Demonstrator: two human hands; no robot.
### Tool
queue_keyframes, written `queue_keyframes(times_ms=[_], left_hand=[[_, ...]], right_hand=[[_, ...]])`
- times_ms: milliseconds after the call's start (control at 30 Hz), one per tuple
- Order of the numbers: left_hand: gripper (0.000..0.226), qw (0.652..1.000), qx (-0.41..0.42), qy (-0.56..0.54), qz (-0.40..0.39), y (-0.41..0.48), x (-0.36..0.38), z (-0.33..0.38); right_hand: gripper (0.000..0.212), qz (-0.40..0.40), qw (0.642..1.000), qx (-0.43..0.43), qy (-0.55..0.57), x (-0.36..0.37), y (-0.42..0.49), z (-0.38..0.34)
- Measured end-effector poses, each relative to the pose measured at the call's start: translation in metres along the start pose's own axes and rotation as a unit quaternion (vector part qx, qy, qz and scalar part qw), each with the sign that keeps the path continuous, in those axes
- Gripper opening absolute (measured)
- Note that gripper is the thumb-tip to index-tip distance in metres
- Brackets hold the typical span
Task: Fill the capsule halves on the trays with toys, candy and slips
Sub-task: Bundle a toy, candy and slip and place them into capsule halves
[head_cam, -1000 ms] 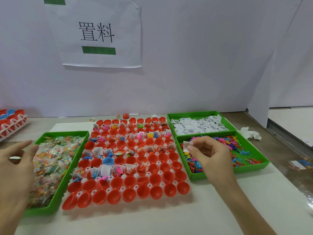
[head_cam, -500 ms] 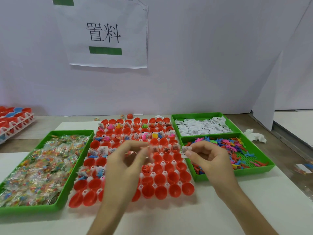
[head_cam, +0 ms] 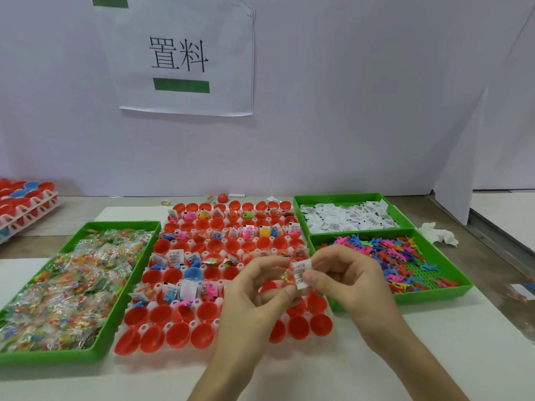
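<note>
A white tray point(head_cam: 144, 328) of red capsule halves lies in the middle; the far rows hold toys, candy and slips, and the near rows are bare red cups point(head_cam: 178, 334). My right hand point(head_cam: 347, 276) pinches a white printed slip point(head_cam: 301, 274) above the tray's right part. My left hand point(head_cam: 254, 296) meets it there, fingers curled round a small clear candy packet point(head_cam: 286, 280) right beside the slip. Both hands hide some cups beneath them.
A green bin of wrapped candy point(head_cam: 72, 287) stands on the left. On the right are a green bin of white slips point(head_cam: 347, 218) and a green bin of coloured toys point(head_cam: 405, 256). Another capsule tray point(head_cam: 26, 204) sits far left. A crumpled tissue point(head_cam: 440, 235) lies far right.
My left hand came from the candy bin across to the middle and now meets my right hand over the tray. The right hand kept hold of the slip and shifted slightly left.
</note>
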State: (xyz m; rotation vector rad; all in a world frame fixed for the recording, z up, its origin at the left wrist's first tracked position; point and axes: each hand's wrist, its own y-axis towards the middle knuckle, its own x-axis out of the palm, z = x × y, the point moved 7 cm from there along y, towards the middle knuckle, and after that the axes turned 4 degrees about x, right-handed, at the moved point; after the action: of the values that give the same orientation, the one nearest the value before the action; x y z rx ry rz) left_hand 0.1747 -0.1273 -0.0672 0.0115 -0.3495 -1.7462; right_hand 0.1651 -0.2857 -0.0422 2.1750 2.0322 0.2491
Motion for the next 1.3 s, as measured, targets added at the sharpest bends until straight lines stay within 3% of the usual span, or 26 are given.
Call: queue_keyframes(times_ms=[133, 367, 467, 533, 600, 667, 833, 1300], left_hand=[[0.035, 0.999, -0.006, 0.009, -0.030, -0.002, 0.006, -0.001], [0.030, 0.999, -0.021, -0.024, -0.026, -0.002, 0.007, -0.001], [0.028, 0.999, -0.023, -0.027, -0.013, -0.002, 0.005, -0.003], [0.035, 1.000, -0.014, -0.020, -0.011, -0.002, 0.003, -0.001], [0.038, 1.000, -0.003, -0.016, -0.013, -0.001, 0.003, 0.001], [0.037, 1.000, 0.003, -0.018, -0.014, -0.001, 0.003, 0.002], [0.027, 1.000, 0.010, -0.007, -0.006, -0.001, 0.001, 0.001], [0.037, 1.000, -0.003, 0.025, -0.002, 0.000, 0.000, 0.003]], right_hand=[[0.012, 0.011, 0.995, -0.022, -0.100, 0.003, -0.002, -0.003], [0.022, 0.009, 0.984, -0.052, -0.168, -0.001, -0.002, -0.006], [0.010, 0.015, 0.981, -0.066, -0.184, -0.010, 0.001, -0.012], [0.002, 0.073, 0.979, -0.069, -0.178, -0.032, 0.006, -0.014], [0.015, 0.148, 0.960, -0.069, -0.230, -0.061, 0.010, -0.011], [0.019, 0.174, 0.925, -0.034, -0.336, -0.081, 0.014, 0.001], [0.018, 0.095, 0.862, 0.106, -0.487, -0.091, 0.018, 0.041], [0.030, 0.106, 0.874, 0.113, -0.460, -0.097, 0.020, 0.040]])
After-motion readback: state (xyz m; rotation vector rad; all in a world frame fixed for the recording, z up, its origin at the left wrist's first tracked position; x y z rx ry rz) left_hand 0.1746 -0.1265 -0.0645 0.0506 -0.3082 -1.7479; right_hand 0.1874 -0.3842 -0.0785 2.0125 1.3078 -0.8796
